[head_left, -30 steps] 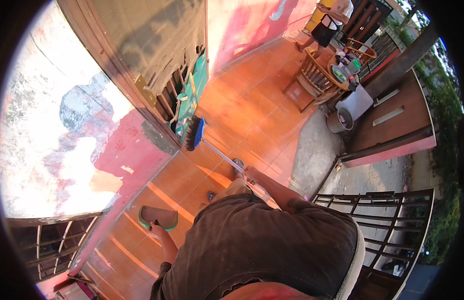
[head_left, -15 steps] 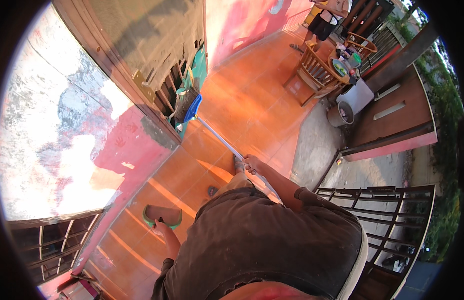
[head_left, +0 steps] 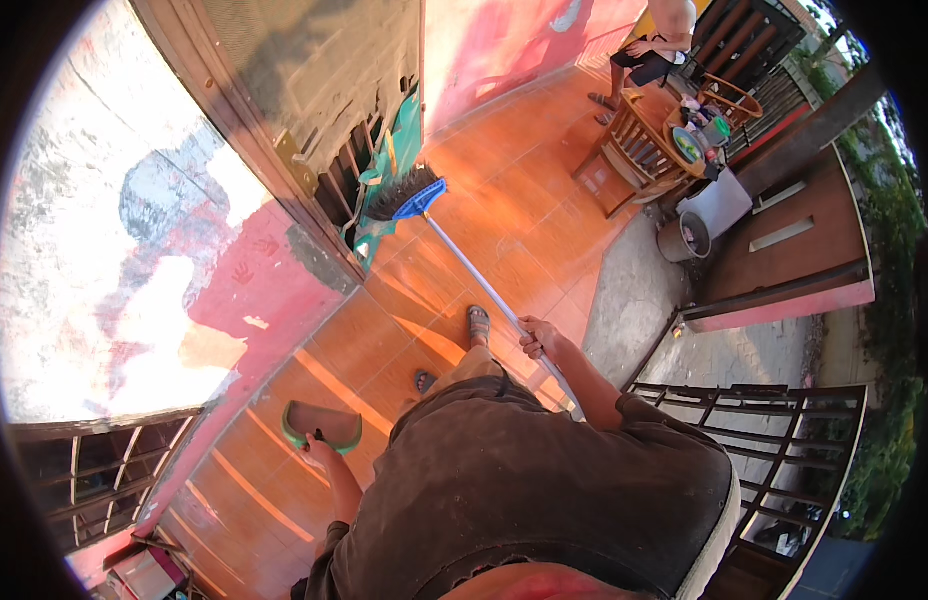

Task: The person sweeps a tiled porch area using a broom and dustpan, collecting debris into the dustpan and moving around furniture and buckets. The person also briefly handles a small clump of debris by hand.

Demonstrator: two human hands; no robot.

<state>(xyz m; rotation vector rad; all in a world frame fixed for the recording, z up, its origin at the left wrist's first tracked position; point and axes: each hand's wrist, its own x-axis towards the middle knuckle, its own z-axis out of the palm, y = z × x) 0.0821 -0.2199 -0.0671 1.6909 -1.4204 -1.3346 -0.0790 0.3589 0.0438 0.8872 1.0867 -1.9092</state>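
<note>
Broom point(head_left: 409, 195) head view: bristles at the doorway by the wall, far end of the tiled floor point(head_left: 524, 215) | right hand point(head_left: 537, 338) fingers clamped on its pole | left hand point(head_left: 319, 445) fingers clamped on the green dustpan point(head_left: 322, 425), held low | I judge short strokes toward me work best.

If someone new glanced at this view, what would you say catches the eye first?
Most striking is the blue broom, its bristles against the foot of the wall by the doorway, with its long pale handle running back to the right hand that grips it. The left hand holds a green dustpan low over the orange tiled floor. At the far end, another person sits beside a wooden table.
</note>
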